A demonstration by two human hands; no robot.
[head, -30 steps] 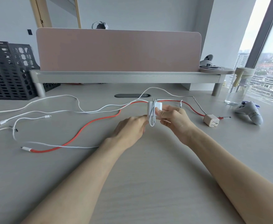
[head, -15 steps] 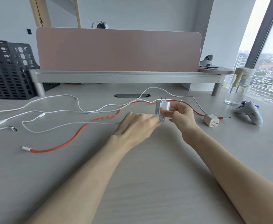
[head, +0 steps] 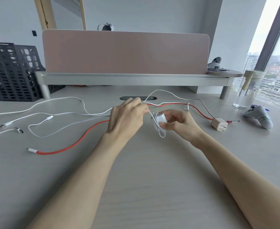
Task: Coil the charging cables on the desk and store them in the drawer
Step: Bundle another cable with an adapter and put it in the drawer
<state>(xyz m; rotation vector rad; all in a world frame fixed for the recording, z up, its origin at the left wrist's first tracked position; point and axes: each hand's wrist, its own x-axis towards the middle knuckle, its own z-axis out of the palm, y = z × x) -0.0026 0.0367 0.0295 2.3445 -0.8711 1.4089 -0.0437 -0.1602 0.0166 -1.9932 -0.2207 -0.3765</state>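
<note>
White charger: the white charger is held just above the worktop, about mid-width, with its prongs pointing up.
White cable: the white cable hangs in several loops over the charger's body. Its loose tail appears to trail left across the worktop to a small plug (plenty left to wind, I judge).
Right hand: the right hand has its grip clamped on the charger, thumb below and fingers over the loops.
Left hand: the left hand has its grip pinched on the cable just beside the prongs.
Doing it well: keep every turn the same size under light tension, pin each new loop with the thumb, and let the cable slide through the pinch rather than tugging it.
Snag risk: the tail runs just beside the red cable and near the other white cables, so a hard pull could drag them.
Right side: the beige charger, game controller and water bottle sit close by (the bottle looks easy to tip).
Open room: there is bare worktop toward the person, and the riser shelf closes off the back.
Drawer: not in view.
</note>
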